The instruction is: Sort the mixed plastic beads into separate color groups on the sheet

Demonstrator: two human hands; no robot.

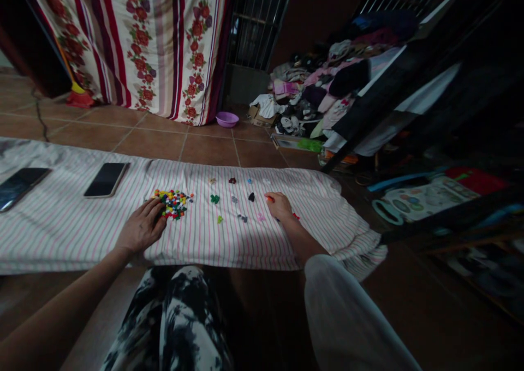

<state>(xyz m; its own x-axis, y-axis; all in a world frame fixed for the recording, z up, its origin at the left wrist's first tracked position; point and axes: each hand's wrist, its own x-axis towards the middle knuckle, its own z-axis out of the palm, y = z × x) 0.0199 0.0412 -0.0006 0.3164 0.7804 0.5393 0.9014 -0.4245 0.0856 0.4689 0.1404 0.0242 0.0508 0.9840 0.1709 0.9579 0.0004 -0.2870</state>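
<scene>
My left hand (143,226) rests at the left edge of a mixed pile of small coloured pieces (175,203), its fingers spread and touching them. To the right, my right hand (279,205) is pinched at an orange piece (269,198) just over the striped cloth (196,245). Between the hands lie small separate groups: dark green (215,199), black (251,197), grey (234,199), brown (232,180), blue (249,180), lime green (220,219) and pink (261,217). Red pieces (295,216) show partly behind my right wrist.
Two phones, one nearer (107,180) and one at the far left (20,186), lie on the cloth. Beyond it are a purple basin (227,119), a floral curtain (164,49) and a heap of clothes (319,87). My knees are below the cloth's front edge.
</scene>
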